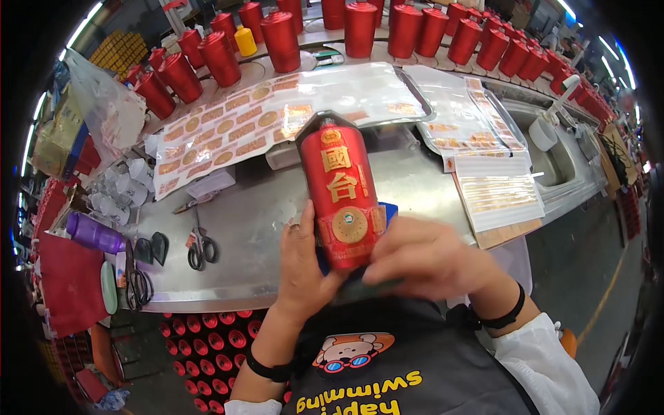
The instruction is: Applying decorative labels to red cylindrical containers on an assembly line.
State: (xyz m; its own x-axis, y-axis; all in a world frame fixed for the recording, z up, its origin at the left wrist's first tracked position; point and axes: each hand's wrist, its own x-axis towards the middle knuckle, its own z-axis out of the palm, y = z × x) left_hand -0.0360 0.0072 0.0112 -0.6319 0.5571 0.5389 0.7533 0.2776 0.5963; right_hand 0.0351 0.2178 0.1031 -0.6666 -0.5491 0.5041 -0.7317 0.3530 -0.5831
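Note:
A red bottle (343, 190) with raised gold characters and a round gold emblem lies tilted in front of me, its neck pointing away. It rests on a dark cradle (309, 124) with blue showing at its sides. My left hand (302, 266) is wrapped round the bottle's lower left side, thumb under the base. At the lower right of the bottle is my right hand (430, 259), blurred, with its fingers curled together. A dark greenish flat thing (380, 287) shows under those fingers, too smeared to name.
Sheets of gold stickers (232, 128) lie across the steel table (249, 242), with more on a board (501, 197) at right. Scissors (200, 245) and a purple bottle (95, 233) are at left. Red bottles (282, 41) stand on a curved conveyor behind. A sink (557, 155) is at right.

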